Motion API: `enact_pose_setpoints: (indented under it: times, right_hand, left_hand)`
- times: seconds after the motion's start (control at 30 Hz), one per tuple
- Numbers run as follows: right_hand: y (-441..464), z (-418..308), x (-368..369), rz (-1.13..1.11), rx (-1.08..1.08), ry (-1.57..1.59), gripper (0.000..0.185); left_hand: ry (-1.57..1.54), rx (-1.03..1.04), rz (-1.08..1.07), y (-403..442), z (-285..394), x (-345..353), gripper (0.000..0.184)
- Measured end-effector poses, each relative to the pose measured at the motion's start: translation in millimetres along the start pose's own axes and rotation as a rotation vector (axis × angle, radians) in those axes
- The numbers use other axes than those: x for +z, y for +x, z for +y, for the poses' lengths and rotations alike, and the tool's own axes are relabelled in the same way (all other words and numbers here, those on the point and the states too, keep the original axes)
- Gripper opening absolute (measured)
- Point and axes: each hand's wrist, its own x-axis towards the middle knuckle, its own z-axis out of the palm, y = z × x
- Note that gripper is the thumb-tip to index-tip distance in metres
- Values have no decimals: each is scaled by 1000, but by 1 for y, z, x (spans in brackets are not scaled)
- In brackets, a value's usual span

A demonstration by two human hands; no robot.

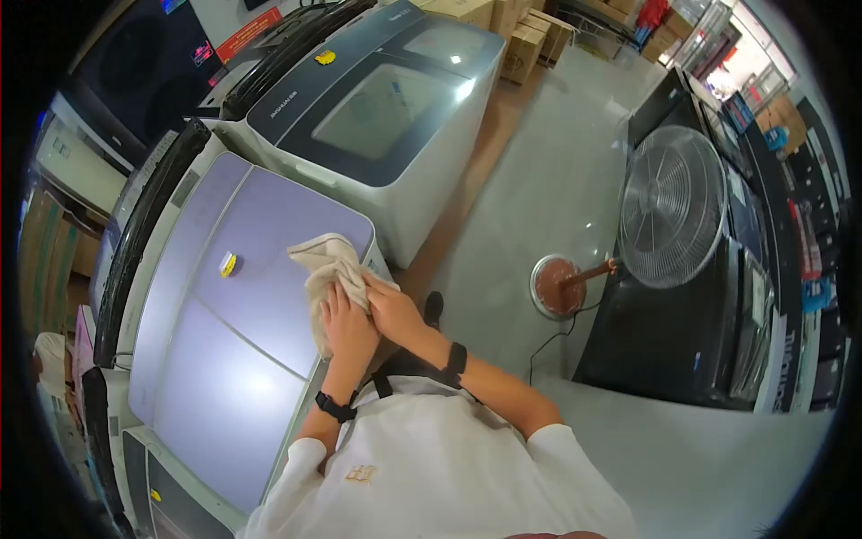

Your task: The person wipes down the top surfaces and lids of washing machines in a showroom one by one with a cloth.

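A beige cloth (328,256) lies bunched at the right edge of a washing machine with a lilac lid (287,220). My left hand (347,325) rests over the cloth's lower part, its fingers bent onto the fabric. Close against it, my right hand (393,310) grips the cloth's right side; its fingertips are partly hidden by the folds. Both hands are at the machine's front edge, near my body. A yellow sticker (228,264) is on the lid, left of the cloth.
A second washing machine (431,171) with a dark lid stands beyond the lilac one. On the right are a floor fan (673,207) with a round base and cord, and a black cabinet (664,341). Cardboard boxes (525,49) are stacked at the back. Grey floor (512,198) runs between the rows.
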Motion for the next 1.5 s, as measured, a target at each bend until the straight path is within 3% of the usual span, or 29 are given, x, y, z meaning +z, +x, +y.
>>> enact_pose_setpoints:
  times: [0.1, 0.3, 0.4, 0.53, 0.6, 0.7, 0.8, 0.9, 0.97, 1.03, 1.1, 1.2, 1.3, 1.5]
  right_hand:
    - [24, 26, -32, -13, 68, 31, 34]
    - [106, 71, -92, 39, -119, -103, 33]
    - [172, 110, -127, 80, -324, -260, 33]
    - [236, 178, -146, 56, -235, -161, 29]
    - [261, 197, -151, 51, -224, -104, 27]
    - [277, 215, -154, -40, 9, 63, 24]
    - [299, 225, -170, -141, 42, 187, 22]
    - [324, 235, -192, -231, -133, 222, 25]
    - [330, 234, -194, -293, 77, 470, 30]
    - [332, 248, -194, -273, 142, 452, 35]
    - [341, 278, -174, -203, 24, 207, 41]
    - [339, 282, -169, -484, 318, 165, 37]
    - [330, 274, -159, -555, 75, -16, 31]
    - [329, 274, -155, -546, 45, -6, 23]
  left_hand:
    - [-46, 75, 4, 40, 11, 23, 69]
    - [-120, 161, 128, 140, 44, 55, 72]
    - [-111, 94, 243, 220, 68, 76, 71]
    - [-139, 22, 278, 284, 86, 88, 70]
    - [-143, -16, 286, 297, 93, 101, 69]
    - [-97, -48, 243, 310, 98, 109, 67]
    - [-35, -74, 355, 322, 106, 119, 68]
    - [14, -148, 308, 334, 115, 127, 72]
    - [9, -185, 397, 341, 121, 128, 73]
    - [32, -262, 361, 346, 134, 117, 76]
    - [71, -296, 373, 351, 134, 123, 74]
    - [184, -320, 339, 344, 123, 140, 71]
    - [114, -340, 313, 348, 124, 134, 70]
    - [144, -337, 338, 347, 120, 147, 70]
